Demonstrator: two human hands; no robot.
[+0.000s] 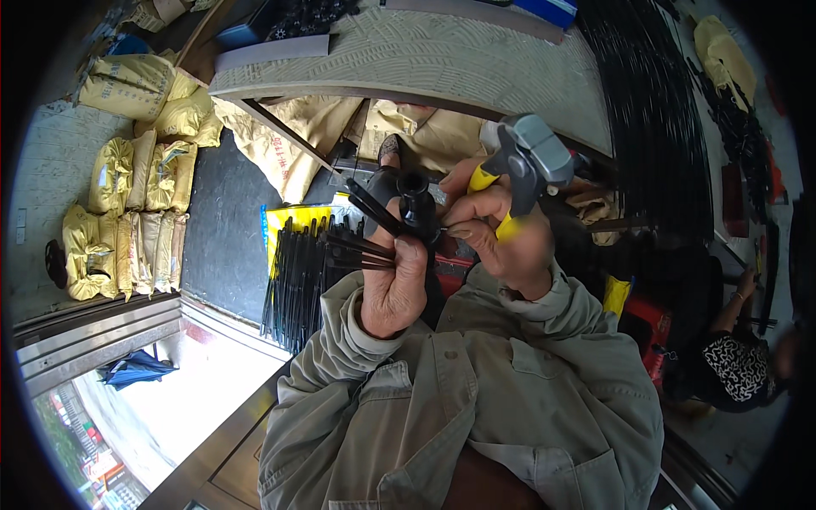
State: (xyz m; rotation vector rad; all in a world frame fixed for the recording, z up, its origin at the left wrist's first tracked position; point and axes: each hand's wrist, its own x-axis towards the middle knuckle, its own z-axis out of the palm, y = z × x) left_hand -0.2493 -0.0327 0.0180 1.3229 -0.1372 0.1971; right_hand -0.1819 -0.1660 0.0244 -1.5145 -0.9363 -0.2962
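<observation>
Looking down, we see yellow sacks [136, 195] stacked in rows at far left on the pale floor, more of them [161, 98] heaped higher up, each a plump pillow shape with dark print we cannot read. A flat yellow package [293, 219] lies below the table edge, under a bundle of thin black rods [293, 280] lying roughly upright in view. A blue folded cloth or umbrella [136, 370], hard to tell which, sits at lower left. Long black rods [654, 110] fill the upper right.

Our left hand [393, 285] is closed around a black hub piece [416, 204] at frame centre, held up near the chest. Thin black ribs [361, 246] run from the hub toward the left, long axis near level and tilted slightly down-left; the hub's open socket faces up.

Our right hand [501, 229] is wrapped tight round the yellow handles of pincers [527, 161], whose grey head points up and right, just beside the hub. Fingertips [463, 229] touch the hub.

A seated person [735, 361] in patterned fabric is at the right edge.
</observation>
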